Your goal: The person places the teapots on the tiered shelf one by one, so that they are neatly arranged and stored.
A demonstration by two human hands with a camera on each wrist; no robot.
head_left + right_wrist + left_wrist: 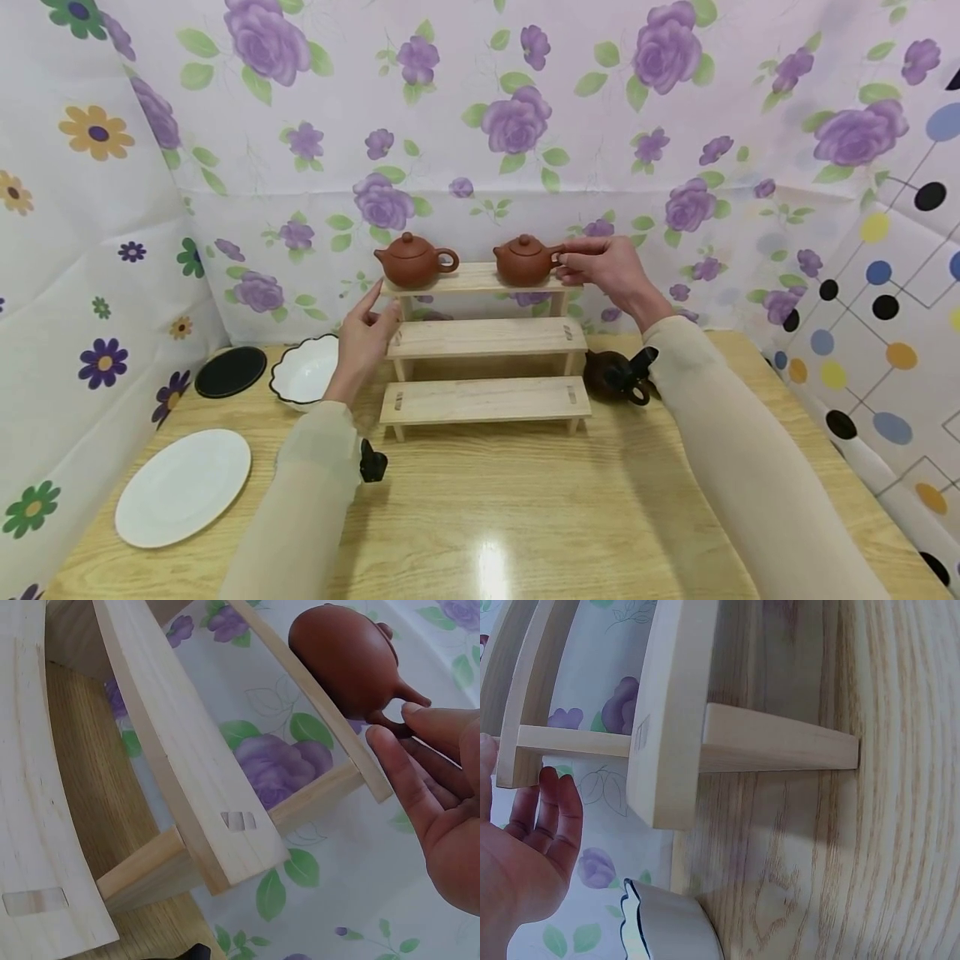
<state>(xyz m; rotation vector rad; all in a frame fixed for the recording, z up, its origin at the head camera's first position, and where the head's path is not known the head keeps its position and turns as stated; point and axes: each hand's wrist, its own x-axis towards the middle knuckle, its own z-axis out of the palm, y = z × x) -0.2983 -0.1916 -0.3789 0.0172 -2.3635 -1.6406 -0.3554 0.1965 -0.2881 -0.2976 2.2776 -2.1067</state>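
A three-tier wooden stand [487, 337] stands on the table. Two reddish-brown clay teapots are on its top tier. The left teapot [410, 262] has its spout to the left and its loop handle to the right. My right hand [611, 271] pinches the handle of the right teapot [349, 660] between thumb and fingers. That teapot sits near the top tier's right end, lid on. At the stand's left end my left hand [366, 342] holds the edge of an upper tier, its fingers [566, 817] curled by the wood. Its thumb is mostly out of the left wrist view.
A white bowl with a dark scalloped rim [307, 371] stands left of the stand. Further left are a black round coaster [230, 372] and a white plate [183, 492]. A dark brown teapot [603, 375] is right of the stand, partly hidden. Patterned cloth [465, 142] surrounds the table.
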